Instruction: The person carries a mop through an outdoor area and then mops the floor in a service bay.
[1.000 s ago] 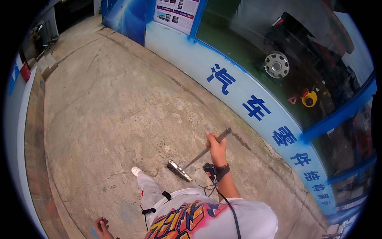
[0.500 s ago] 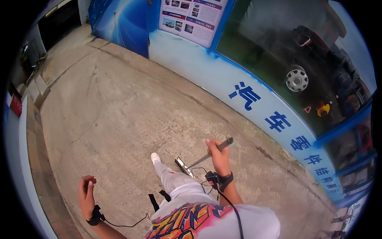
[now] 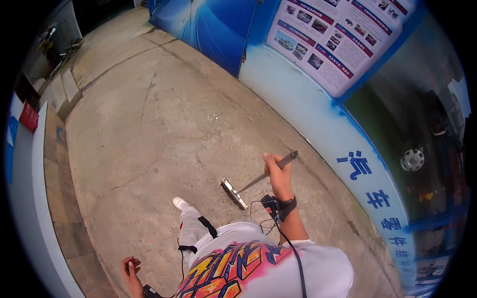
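Note:
My right hand (image 3: 279, 174) is closed round the upper part of a push broom's grey handle (image 3: 254, 184), whose top end sticks out past the thumb. The handle slants down to the broom's narrow, silvery head (image 3: 234, 194), which has a dark fringe along one side and appears to rest on the concrete ahead of me. At the lower left, my left hand (image 3: 130, 270) hangs apart from the broom. Its fingers are loosely bent and parted, and nothing shows in them. A black device with a cable (image 3: 270, 204) sits at my right wrist beside a dark band.
A blue and white wall (image 3: 298, 107) with a poster (image 3: 338, 37) and windows runs along my right. Cracked concrete ground (image 3: 149, 134) stretches ahead. A tiled ledge (image 3: 62, 191) borders the left side, with pale slabs (image 3: 64, 89) farther off. My white shoe (image 3: 181, 202) is forward.
The view has shifted forward along the wall, and the poster is nearer. My left hand has dropped toward the lower edge. My right hand still grips the broom handle.

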